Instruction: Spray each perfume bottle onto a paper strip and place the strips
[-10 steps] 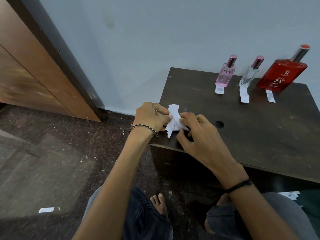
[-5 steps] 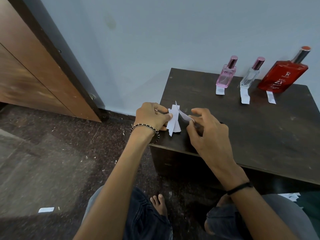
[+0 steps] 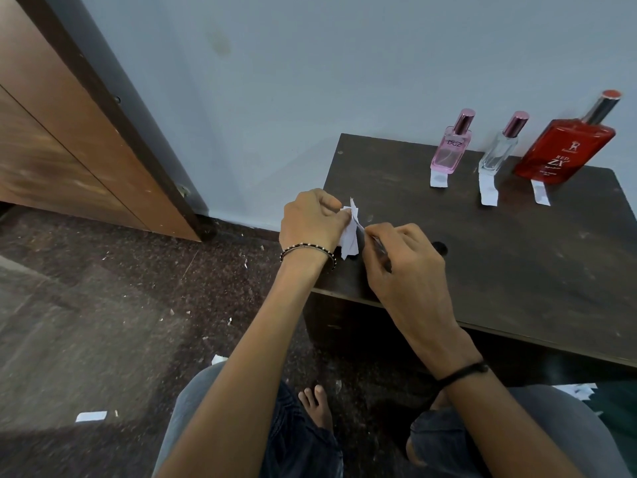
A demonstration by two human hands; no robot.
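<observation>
The right hand (image 3: pixel 403 260) has come back to the strips (image 3: pixel 350 232) after pulling away half a second ago, and its fingertips now pinch one edge. The left hand (image 3: pixel 312 222) stays closed on the bundle at the near left corner of the table (image 3: pixel 517 270). I judge that one strip is being separated for a next spray. The strips are white, thin and crumpled. The pink bottle (image 3: pixel 450 148), clear bottle (image 3: pixel 499 146) and red bottle (image 3: pixel 565 150) stand at the table's far edge, each with a strip already in front

Pink bottle (image 3: pixel 451 153), clear bottle (image 3: pixel 497 153), red bottle (image 3: pixel 565 151) w/ white text; white strips (image 3: pixel 350 232); dark brown surface (image 3: pixel 517 263); speckled floor (image 3: pixel 103 305).
</observation>
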